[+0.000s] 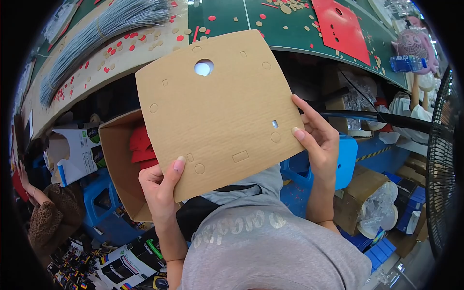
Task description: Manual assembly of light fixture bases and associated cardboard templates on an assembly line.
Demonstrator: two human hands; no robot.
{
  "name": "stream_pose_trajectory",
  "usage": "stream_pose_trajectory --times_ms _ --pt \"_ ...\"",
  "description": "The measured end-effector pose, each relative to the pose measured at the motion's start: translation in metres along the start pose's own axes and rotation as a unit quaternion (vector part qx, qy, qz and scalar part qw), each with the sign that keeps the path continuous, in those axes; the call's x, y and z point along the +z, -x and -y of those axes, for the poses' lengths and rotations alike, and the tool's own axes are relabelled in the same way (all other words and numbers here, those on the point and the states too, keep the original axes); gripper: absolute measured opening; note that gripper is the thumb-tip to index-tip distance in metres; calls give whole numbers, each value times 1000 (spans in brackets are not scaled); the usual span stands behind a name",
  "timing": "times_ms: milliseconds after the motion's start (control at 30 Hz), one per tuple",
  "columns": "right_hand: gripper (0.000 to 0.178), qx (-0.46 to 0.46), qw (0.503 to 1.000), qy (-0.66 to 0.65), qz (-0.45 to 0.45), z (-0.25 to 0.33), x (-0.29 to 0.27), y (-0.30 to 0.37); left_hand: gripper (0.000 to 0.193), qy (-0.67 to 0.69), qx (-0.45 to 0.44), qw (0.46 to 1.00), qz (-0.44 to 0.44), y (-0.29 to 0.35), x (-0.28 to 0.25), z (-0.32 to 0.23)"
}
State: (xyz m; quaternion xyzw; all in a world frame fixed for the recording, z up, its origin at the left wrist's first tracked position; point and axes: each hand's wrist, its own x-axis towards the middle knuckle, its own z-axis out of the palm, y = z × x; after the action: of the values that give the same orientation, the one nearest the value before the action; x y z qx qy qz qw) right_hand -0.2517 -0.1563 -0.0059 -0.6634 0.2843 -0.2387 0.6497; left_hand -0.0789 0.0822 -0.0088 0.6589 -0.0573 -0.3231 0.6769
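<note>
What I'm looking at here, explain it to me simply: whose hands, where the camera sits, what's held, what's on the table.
No machine here: these are a person's two bare hands. The one picture comes from a fisheye camera on that person's head, looking down, so straight edges bend and their grey fabric shirt shows below.

The left hand and right hand hold a flat brown cardboard panel. It has an open round hole and a small open slot; other shapes are only outlined.

Beyond it, the green and tan table carries a long bundle of thin grey strands, a flat red sheet and scattered small red and tan pieces.
</note>
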Motion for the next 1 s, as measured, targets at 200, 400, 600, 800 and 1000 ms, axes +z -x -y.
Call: stream_pose_trajectory --times_ms 200,400,600,800,1000 --pt "51 -35 981 190 35 3 2 -5 18 -19 -8 1000 16 1 -7 -5" --pt "45 -212 864 429 155 31 3 -18 26 -34 -15 999 39 -1 -1 -13" --pt "49 -229 849 445 167 38 10 -9 63 -158 241 957 -27 -31 10 -17" --pt "57 -285 804 490 181 47 15 -49 67 -278 160 943 86 -32 15 -32" --pt "59 -213 807 496 238 35 17 -54 67 -284 164 942 66 -35 10 -26"
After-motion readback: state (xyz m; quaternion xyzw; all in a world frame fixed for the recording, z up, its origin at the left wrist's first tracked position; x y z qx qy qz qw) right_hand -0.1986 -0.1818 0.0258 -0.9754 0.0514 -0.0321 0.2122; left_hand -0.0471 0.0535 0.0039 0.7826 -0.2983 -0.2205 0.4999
